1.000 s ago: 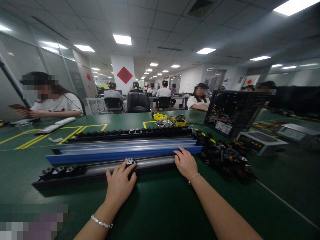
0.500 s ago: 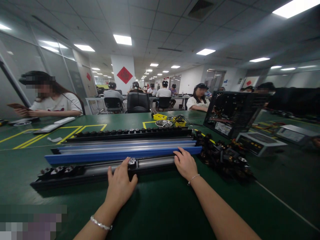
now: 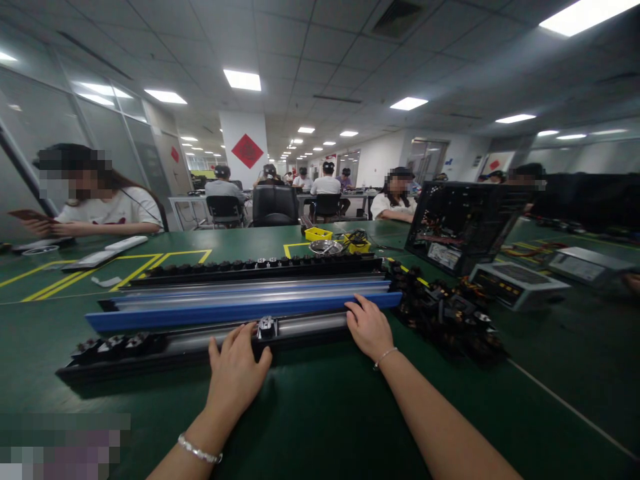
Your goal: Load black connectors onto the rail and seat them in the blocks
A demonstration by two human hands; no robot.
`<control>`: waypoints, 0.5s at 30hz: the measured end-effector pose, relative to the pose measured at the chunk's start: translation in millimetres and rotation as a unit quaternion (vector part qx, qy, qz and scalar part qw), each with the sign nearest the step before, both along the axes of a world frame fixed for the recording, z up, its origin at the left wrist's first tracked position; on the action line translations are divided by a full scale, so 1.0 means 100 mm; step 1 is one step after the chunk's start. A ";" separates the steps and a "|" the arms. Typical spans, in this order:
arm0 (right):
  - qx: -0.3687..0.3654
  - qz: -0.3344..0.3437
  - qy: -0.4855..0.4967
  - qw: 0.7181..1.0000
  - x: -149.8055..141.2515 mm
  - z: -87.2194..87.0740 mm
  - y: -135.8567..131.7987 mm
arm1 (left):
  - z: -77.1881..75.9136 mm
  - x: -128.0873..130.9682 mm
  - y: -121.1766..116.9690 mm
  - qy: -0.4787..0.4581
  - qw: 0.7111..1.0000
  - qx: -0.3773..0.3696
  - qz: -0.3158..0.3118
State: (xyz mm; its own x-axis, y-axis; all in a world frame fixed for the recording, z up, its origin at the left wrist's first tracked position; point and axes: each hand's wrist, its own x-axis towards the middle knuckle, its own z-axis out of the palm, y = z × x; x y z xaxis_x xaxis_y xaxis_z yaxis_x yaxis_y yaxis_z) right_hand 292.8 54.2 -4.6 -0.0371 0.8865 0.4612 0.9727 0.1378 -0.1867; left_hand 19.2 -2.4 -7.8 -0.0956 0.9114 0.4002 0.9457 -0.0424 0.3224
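Note:
A long black rail [image 3: 200,341] with a silvery inner channel lies nearest me on the green table. One small black part with a metallic top [image 3: 267,326] sits in its channel near the middle, and several similar dark parts [image 3: 113,345] fill its left end. My left hand [image 3: 235,370] rests on the rail just left of the middle part, fingers spread and thumb apart on the near side. At the right end, my right hand [image 3: 371,328] curls its fingers over the rail; its thumb is hidden. Behind runs a blue strip [image 3: 240,312], alongside silvery channels.
A further black rail [image 3: 260,270] full of small parts lies behind. Right of the rails is a heap of black parts [image 3: 445,317], with an open computer case [image 3: 450,230] and a power supply [image 3: 517,283] beyond. A metal bowl [image 3: 326,247] stands near a yellow tray [image 3: 319,234].
My left hand has shifted slightly left along the rail, off the middle part, which now shows more fully. My right hand stays at the rail's right end.

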 end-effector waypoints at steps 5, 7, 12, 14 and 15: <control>0.000 0.004 0.002 1.000 0.00 0.00 -0.01 | 0.00 -0.01 0.00 0.001 1.000 0.005 -0.011; -0.001 0.008 0.001 1.000 0.00 0.01 -0.01 | 0.00 -0.01 0.00 0.000 1.000 0.005 -0.020; 0.003 0.002 -0.015 1.000 -0.02 0.04 -0.04 | 0.02 0.00 -0.02 0.008 0.999 -0.002 -0.047; 0.014 0.001 -0.026 1.000 -0.05 0.07 -0.08 | 0.03 0.00 -0.02 0.013 0.998 -0.003 -0.053; 0.018 0.008 -0.031 0.999 -0.07 0.09 -0.09 | 0.03 0.00 -0.02 0.016 0.998 -0.001 -0.057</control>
